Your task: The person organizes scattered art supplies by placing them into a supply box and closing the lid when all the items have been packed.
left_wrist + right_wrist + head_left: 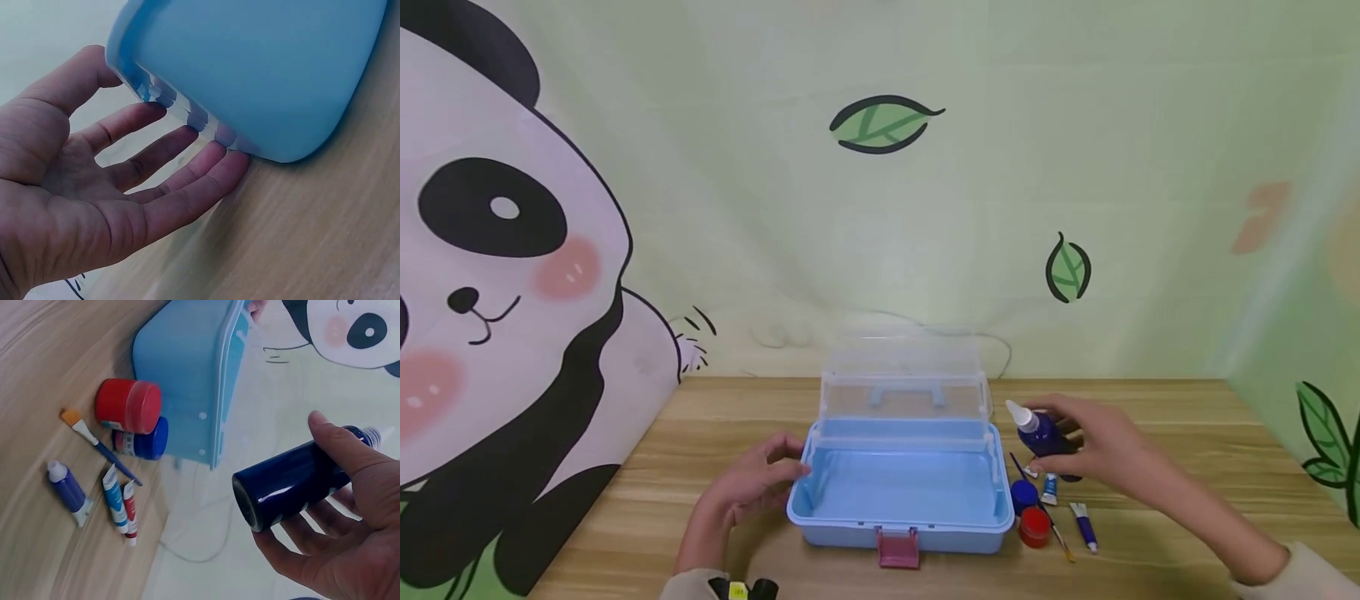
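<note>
In the head view my right hand [1101,437] holds a dark blue squeeze bottle [1039,432] with a white nozzle, tilted, above the table on the right. The right wrist view shows the thumb on one side of this bottle [290,481] and fingers curled along the other. A light blue plastic box [898,487] stands in the middle, its clear lid [902,400] raised at the back. My left hand [760,479] rests against its left side; in the left wrist view the fairly straight fingertips touch the box wall [250,75], with the thumb at the rim.
Right of the box are a red paint jar [1034,527], a blue paint jar [1023,497], a paintbrush [1056,533], a purple paint tube [1083,527] and a light blue tube [1050,489]. A red-labelled tube [130,512] lies beside them. Behind the wooden table [700,417] hangs a printed cloth [760,208].
</note>
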